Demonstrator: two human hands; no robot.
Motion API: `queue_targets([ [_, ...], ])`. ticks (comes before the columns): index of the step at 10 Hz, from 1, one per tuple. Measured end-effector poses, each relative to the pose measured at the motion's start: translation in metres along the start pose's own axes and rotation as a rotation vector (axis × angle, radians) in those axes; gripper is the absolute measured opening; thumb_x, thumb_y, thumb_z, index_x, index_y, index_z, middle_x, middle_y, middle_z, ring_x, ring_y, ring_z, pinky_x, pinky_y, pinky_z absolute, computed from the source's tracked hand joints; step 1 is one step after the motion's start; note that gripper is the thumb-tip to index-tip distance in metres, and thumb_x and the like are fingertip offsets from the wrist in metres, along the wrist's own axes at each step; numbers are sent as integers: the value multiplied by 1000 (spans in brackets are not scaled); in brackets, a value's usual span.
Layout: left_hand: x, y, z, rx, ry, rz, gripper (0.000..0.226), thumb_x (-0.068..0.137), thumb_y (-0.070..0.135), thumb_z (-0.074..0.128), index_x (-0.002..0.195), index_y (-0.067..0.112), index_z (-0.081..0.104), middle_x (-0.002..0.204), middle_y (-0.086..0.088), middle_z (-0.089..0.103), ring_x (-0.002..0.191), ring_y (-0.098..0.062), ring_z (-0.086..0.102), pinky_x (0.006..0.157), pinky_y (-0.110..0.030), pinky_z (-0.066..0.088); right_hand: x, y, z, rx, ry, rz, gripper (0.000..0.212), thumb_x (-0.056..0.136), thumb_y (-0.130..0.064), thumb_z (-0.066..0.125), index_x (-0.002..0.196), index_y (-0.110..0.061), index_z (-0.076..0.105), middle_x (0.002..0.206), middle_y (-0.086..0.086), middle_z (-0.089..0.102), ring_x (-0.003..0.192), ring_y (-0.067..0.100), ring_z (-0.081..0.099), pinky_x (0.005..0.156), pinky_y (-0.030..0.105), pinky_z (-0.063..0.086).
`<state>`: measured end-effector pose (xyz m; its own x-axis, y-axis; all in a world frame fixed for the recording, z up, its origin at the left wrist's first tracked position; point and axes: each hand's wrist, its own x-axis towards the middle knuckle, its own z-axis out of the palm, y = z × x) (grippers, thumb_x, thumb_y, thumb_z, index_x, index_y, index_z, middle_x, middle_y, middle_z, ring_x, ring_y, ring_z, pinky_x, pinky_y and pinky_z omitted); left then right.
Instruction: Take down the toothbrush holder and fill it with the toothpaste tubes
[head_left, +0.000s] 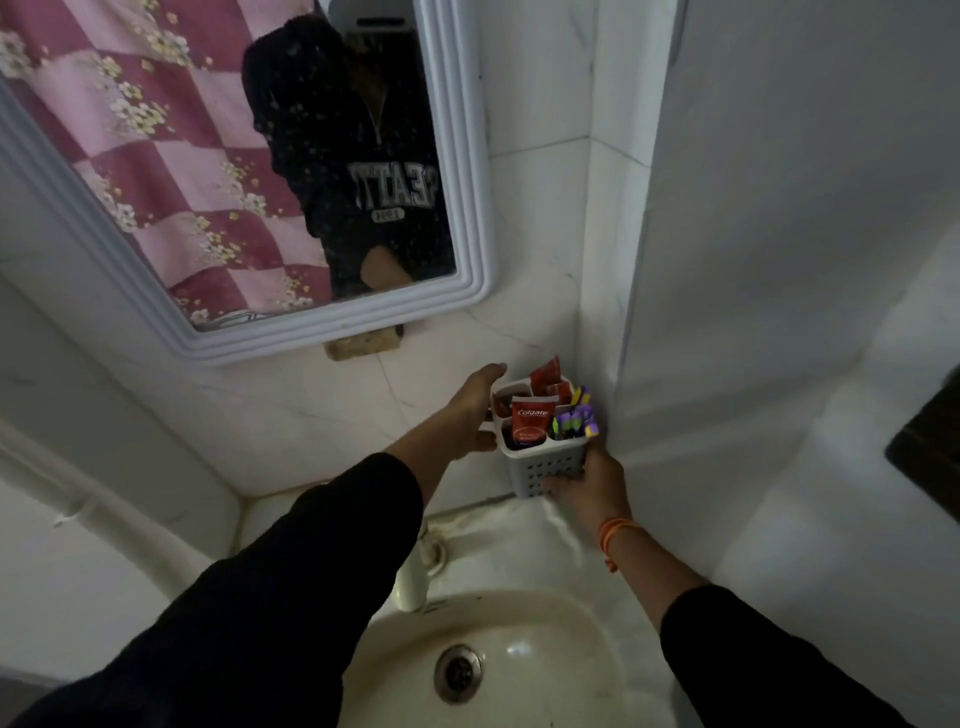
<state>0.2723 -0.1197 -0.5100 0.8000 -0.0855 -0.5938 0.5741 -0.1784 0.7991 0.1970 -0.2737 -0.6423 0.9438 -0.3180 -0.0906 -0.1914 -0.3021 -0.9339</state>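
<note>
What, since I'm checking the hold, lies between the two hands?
The toothbrush holder, holding toothpaste tubes, lies between left hand and right hand; head view shows it.

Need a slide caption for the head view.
Left hand and right hand hold a white perforated plastic toothbrush holder of red toothpaste tubes above the cream sink.
</note>
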Motion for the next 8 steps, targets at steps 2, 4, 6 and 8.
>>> queue_targets([
  [2, 2, -7, 16, -250, -34, -2, 45, 96, 51, 50, 107, 9, 63, 98, -10, 67, 89, -27, 66, 101, -47, 51, 17, 0, -1, 6, 9, 49, 80, 71, 4, 80, 143, -16, 51, 127, 12, 68, 117, 31, 63, 100, 47, 55],
  [4, 5, -16, 23, -278, 41, 43, 37, 101, 42, 49, 120, 12, 60, 98, -8, 66, 82, -24, 63, 81, -37, 53, 17, -7, -4, -86, 30, 69, 77, 72, 2, 81, 142, -13, 52, 128, 15, 67, 120, 35, 63, 103, 46, 52],
  [6, -15, -24, 2, -64, 121, 0, 42, 99, 40, 51, 120, 3, 54, 109, -13, 56, 84, -26, 51, 62, -30, 40, -11, -22, -14, -177, 60, 68, 71, 81, -16, 78, 146, -17, 49, 129, 15, 68, 117, 37, 65, 102, 44, 54],
  [8, -72, -16, -24, 149, 200, 219, 33, 94, 34, 59, 106, 4, 65, 102, -10, 64, 82, -25, 54, 74, -33, 44, -54, -71, -30, -340, 150, -19, 49, 84, -22, 69, 130, -9, 59, 119, 19, 70, 110, 39, 67, 92, 40, 57],
])
